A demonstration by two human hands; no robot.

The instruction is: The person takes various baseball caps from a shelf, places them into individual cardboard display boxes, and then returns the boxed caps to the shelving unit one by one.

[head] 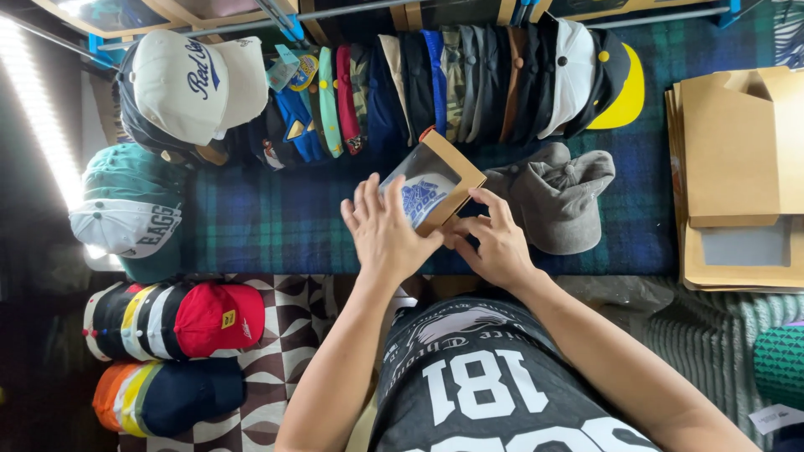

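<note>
Both hands, left hand (383, 230) and right hand (496, 243), grip a windowed brown cardboard box (434, 180).

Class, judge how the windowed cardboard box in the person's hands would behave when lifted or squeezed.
The cardboard box is probably light: the left hand and right hand hold it tilted by the fingertips. Its clear window looks thin, so it may dent. Flat sides suggest no rolling.
</note>
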